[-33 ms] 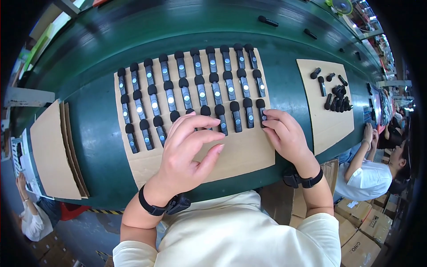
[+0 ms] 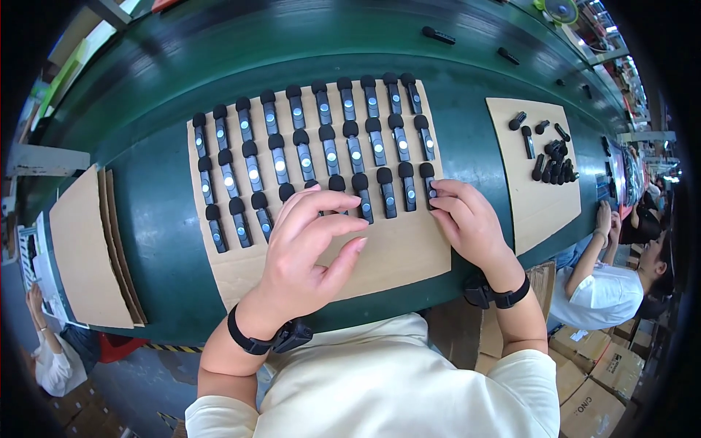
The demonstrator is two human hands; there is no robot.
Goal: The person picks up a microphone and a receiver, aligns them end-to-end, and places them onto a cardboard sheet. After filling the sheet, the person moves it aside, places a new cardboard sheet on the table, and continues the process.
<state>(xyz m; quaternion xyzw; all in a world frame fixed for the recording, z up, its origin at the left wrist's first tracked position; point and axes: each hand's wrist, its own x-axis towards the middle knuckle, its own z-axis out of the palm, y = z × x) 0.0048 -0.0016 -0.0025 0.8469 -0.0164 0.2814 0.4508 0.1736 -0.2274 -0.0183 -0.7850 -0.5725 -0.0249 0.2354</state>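
Small black clip-on microphones with foam tops (image 2: 331, 150) lie in three rows on a brown cardboard sheet (image 2: 401, 255), most with a pale round spot on the body. My right hand (image 2: 471, 223) pinches the lower end of the microphone (image 2: 428, 179) at the right end of the nearest row. Above that same row hovers my left hand (image 2: 296, 252), fingers curved and thumb apart, holding nothing. It hides parts of several microphones beneath it. Its fingertips are close to another microphone (image 2: 364, 197), and whether they touch is unclear. Each wrist wears a black band.
A second cardboard sheet (image 2: 537, 212) at right carries a loose cluster of black microphones (image 2: 556, 164). Stacked cardboard sheets (image 2: 87, 252) stand at left. More microphones (image 2: 438, 34) lie on the green surface (image 2: 328, 36) beyond. A co-worker (image 2: 606, 288) sits at right, near cardboard boxes (image 2: 584, 401).
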